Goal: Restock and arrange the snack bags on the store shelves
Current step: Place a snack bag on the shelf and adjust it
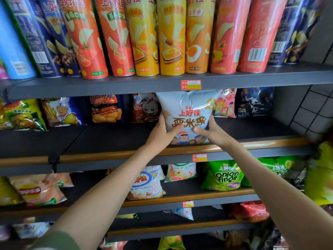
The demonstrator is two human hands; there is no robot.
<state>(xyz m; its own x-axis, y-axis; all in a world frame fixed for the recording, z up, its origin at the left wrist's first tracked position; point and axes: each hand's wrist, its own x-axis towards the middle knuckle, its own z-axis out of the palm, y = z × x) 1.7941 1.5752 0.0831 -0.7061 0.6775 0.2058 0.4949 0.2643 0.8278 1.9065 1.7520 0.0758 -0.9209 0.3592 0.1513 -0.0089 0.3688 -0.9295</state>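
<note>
A pale blue-white snack bag with red and brown lettering stands upright at the front of the second shelf, just behind its wooden rail. My left hand grips the bag's left edge, thumb across the front. My right hand grips its right edge, thumb on the front too. The bag's top reaches the underside of the shelf above. Behind it at the back of the shelf stand a dark red bag, an orange-and-navy bag and a pink bag, partly hidden.
Tall chip canisters fill the top shelf. Green onion-ring bags and shrimp-flake bags sit on the third shelf. A dark blue bag stands at the back right. A wire grid panel closes the right side.
</note>
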